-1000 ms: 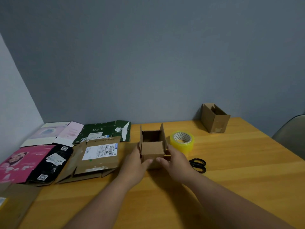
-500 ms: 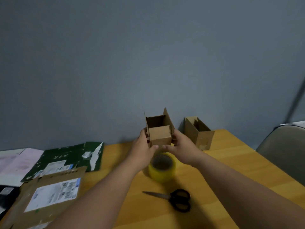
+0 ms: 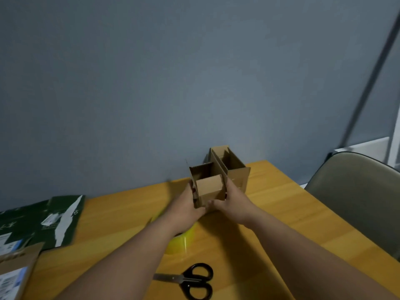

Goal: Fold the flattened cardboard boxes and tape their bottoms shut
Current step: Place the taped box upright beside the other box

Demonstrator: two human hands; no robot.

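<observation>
Left hand [image 3: 187, 203]: gripping the left wall of the small box [image 3: 208, 188], fingers curled round its lower edge.
Right hand [image 3: 232, 199]: gripping the right wall of the same box, thumb along the near face.
Box position: sitting between the two hands, open top facing up, one near flap folded inward.
Key relation: lying just this side of the finished box [image 3: 234, 169], touching or almost touching it; both hands equally close, long axis running away from the hands.
Tape roll [image 3: 179, 242]: lying under the left forearm, nearer than the box.
Scissors [image 3: 190, 280]: lying nearest, between the forearms on the tabletop [image 3: 292, 213].
Likely step: setting the box down beside the finished one.
Flattened stock [image 3: 43, 221]: lying well left of the left hand.
</observation>
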